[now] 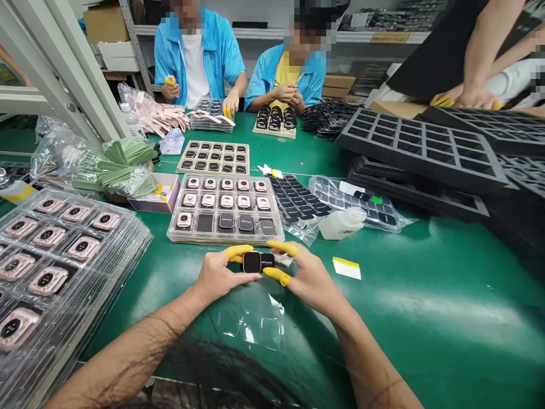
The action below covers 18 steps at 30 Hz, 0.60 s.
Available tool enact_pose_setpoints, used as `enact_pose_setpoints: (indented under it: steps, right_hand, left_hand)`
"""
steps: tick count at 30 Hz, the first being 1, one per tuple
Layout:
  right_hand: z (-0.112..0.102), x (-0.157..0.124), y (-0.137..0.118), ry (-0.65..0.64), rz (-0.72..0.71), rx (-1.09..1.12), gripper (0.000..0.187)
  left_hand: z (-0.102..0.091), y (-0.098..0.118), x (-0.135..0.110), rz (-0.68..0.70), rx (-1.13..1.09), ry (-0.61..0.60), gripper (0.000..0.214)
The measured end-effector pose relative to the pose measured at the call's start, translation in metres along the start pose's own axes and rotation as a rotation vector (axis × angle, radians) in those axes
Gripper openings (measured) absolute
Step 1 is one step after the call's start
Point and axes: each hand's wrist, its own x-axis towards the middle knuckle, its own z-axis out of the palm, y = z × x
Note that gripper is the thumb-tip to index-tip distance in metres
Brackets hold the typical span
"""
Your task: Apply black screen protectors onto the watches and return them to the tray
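Observation:
Between the thumb and yellow-capped fingers of my left hand (pixel 218 274) is a smartwatch case (pixel 251 262), its dark screen facing me. My right hand (pixel 313 278), also with yellow finger cots, pinches around a black film (pixel 268 260) with white lettering, which overlaps the watch's right side. Just beyond my hands lies a clear plastic tray (pixel 225 239). Its back rows hold pink watch cases (pixel 208 200) showing their backs; several black-faced pieces (pixel 246 222) sit in its front row. Beneath my hands is a clear plastic sheet (pixel 253 321) on the green table.
Stacked trays of pink watches (pixel 76 250) fill the left side. Beyond are a second tray (pixel 213 172), green straps (pixel 121 165), black film sheets (pixel 298 199) and a white bottle (pixel 343 223). A yellow-edged card (pixel 346 267) lies right. Black foam trays (pixel 417 142) and co-workers (pixel 198 57) are farther off.

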Motion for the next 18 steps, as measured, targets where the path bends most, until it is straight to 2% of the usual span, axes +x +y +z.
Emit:
enact_pose_setpoints:
  steps: [2,4,7,10,12,15,18]
  right_hand:
    - [0.006,0.0,-0.001,-0.038,0.11,0.108,0.034]
    - [0.011,0.001,-0.001,-0.01,0.195,0.18,0.033]
    - [0.012,0.003,0.001,0.035,0.265,0.247,0.037]
    - [0.012,0.005,0.0,0.058,0.296,0.305,0.033]
    - [0.014,0.005,-0.002,0.072,0.286,0.349,0.03]
    - [0.015,0.007,-0.004,0.093,0.239,0.386,0.029]
    - [0.005,0.008,-0.005,0.143,0.167,0.42,0.03]
  left_hand:
    - [-0.001,0.0,0.0,0.053,0.03,0.023,0.057]
    - [-0.003,0.0,0.001,0.099,0.063,0.04,0.057]
    - [-0.005,0.001,0.002,0.146,0.083,0.056,0.056]
    - [-0.005,0.002,0.002,0.125,0.061,0.069,0.055]
    - [-0.004,0.003,0.003,0.048,0.008,0.06,0.057]
    - [-0.002,0.004,0.006,-0.164,-0.22,0.02,0.066]
    - [0.0,0.006,0.01,-0.326,-0.425,-0.001,0.074]
